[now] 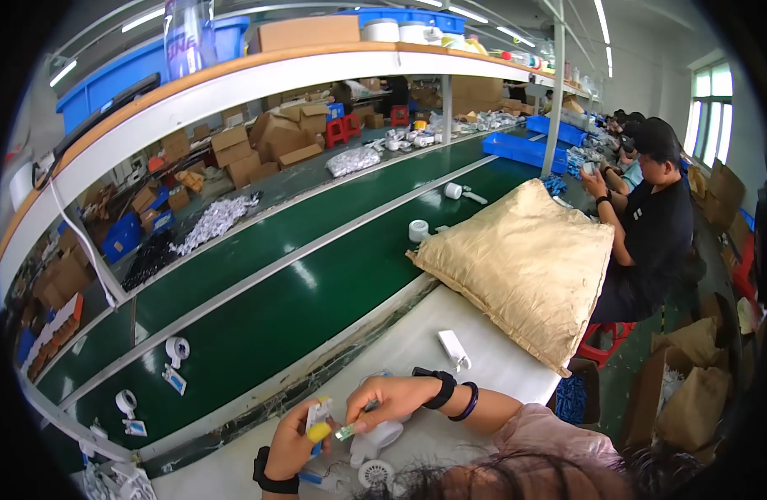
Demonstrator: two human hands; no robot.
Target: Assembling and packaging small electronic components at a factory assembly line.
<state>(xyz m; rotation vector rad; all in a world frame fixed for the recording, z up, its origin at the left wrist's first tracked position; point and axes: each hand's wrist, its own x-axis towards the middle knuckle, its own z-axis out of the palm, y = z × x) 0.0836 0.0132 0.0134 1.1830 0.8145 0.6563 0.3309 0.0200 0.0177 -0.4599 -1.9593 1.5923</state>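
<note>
At the bench's near edge my left hand [290,446] is closed around a small white plastic part [318,412] with a yellow piece [318,432] on it. Close beside it, my right hand [393,398] pinches a small green piece that looks like a circuit board [345,432]. Under and next to my hands lie white plastic housings [382,439] and a round slotted white grille [375,474]. Farther off on the white bench top [400,342] rests a white rectangular part [454,348].
A big brown paper sack [525,267] lies at the bench's right. Beyond runs a green conveyor belt [267,333] carrying white handheld fans [177,352]. A shelf [317,65] crosses overhead. A co-worker [654,208] sits at the right, near open cartons [663,392].
</note>
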